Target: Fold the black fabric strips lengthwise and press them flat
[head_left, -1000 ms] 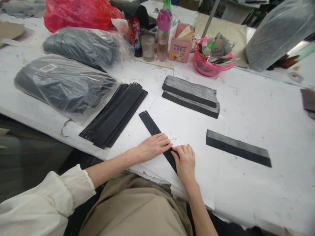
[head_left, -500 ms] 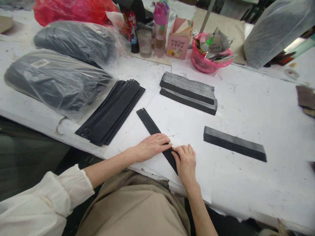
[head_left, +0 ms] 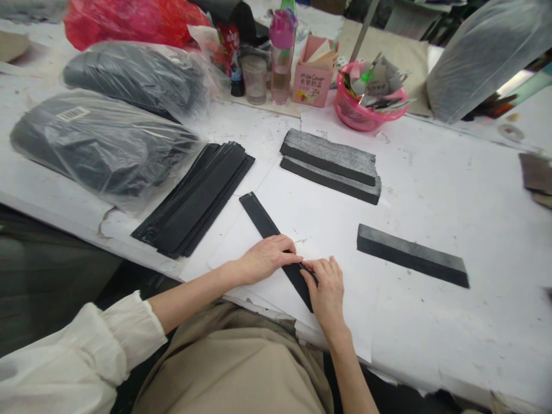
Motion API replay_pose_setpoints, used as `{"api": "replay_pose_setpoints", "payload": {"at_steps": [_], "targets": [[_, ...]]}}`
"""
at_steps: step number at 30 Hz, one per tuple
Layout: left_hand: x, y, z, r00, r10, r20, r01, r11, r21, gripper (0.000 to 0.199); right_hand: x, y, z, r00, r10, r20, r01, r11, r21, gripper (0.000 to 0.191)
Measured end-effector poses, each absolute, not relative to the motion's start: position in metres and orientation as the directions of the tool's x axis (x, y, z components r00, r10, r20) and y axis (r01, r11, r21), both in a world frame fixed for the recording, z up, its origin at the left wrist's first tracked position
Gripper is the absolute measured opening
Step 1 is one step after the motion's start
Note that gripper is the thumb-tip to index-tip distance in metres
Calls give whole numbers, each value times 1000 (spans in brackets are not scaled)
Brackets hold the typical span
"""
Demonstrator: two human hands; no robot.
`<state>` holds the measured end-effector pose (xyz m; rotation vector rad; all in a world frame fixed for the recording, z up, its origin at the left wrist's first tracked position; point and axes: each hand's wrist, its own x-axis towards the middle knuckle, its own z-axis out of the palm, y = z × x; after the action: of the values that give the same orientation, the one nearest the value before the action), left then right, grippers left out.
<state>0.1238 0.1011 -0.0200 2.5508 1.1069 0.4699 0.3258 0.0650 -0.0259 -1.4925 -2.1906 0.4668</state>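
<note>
A long black strip (head_left: 263, 217) lies slanted on white paper close to the table's front edge. My left hand (head_left: 272, 255) lies across its middle, fingers bent and closed at the strip's right edge. Just below and to the right, my right hand (head_left: 326, 286) pinches that same edge between thumb and fingers, where a raised or folded bit shows. The two hands' fingertips nearly meet. The near end of the strip is partly behind my right hand. To the left is a fanned stack of black strips (head_left: 202, 198).
Two strip piles with grey faces (head_left: 330, 150) lie beyond my hands, and a single grey-and-black strip (head_left: 409, 253) lies right. Plastic-wrapped dark bundles (head_left: 103, 146) are at left. A bottle (head_left: 281, 69), a glass (head_left: 255, 80), a pink box (head_left: 313, 80) and a pink basket (head_left: 366, 118) stand behind.
My right fingers have shifted slightly along the strip's edge, and a bit more of the raised edge shows by them. My left hand stays nearly in place. The view has tilted slightly.
</note>
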Motion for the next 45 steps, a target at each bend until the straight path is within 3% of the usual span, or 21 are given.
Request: {"api": "replay_pose_setpoints", "payload": {"at_steps": [13,23,40,45], "targets": [[121,98,-23,671,713,205,608,-687,398,24,328,61,-24,-296,936,189,773,351,-529,9],[132,93,-17,761,599,249,565,-800,201,23,328,57,-21,-312,936,165,800,352,-486,10],[131,89,-24,733,616,288,573,-788,225,27,335,48,-20,-280,946,164,794,324,-514,11],[122,105,-25,714,643,276,572,-763,300,25,323,65,-20,-282,943,178,792,334,-511,11]]}}
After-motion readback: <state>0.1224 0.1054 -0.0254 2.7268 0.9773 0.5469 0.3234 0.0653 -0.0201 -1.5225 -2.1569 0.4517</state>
